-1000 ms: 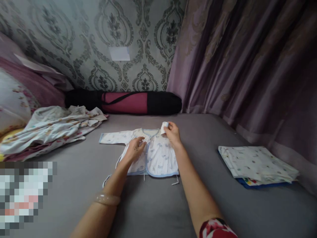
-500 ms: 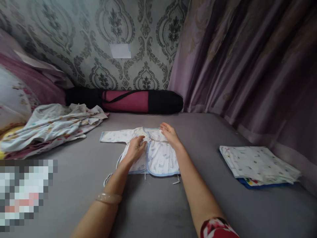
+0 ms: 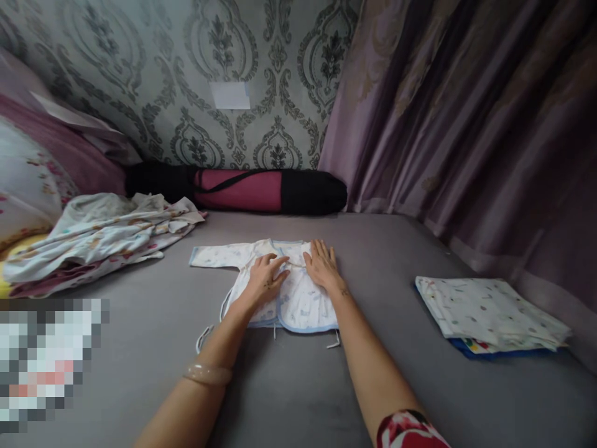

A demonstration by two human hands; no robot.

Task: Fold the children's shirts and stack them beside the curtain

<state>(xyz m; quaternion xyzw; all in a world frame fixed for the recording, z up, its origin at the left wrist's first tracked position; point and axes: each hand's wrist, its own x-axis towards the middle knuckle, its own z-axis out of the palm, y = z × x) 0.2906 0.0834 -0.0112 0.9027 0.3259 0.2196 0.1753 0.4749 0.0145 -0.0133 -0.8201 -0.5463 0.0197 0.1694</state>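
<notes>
A small white baby top [image 3: 305,305] with blue trim and a faint print lies spread on the grey sheet, its ties loose at the sides and lower edge. One sleeve stretches out to the left; the right sleeve does not show sticking out. My left hand [image 3: 268,277] rests on the chest part, left of the middle, fingers apart and slightly bent. Flat on the upper right part lies my right hand [image 3: 321,264], its fingers spread. Neither hand grips the cloth.
Crumpled printed cloths [image 3: 116,230] lie at the left. A folded white printed cloth [image 3: 489,308] sits on a blue one at the right. Along the wall is a black and pink roll bag [image 3: 242,190]. A purple curtain [image 3: 420,112] hangs at the right.
My right hand has come down flat onto the upper right of the top, its fingers now spread. My left hand has shifted slightly to the right, fingers more apart.
</notes>
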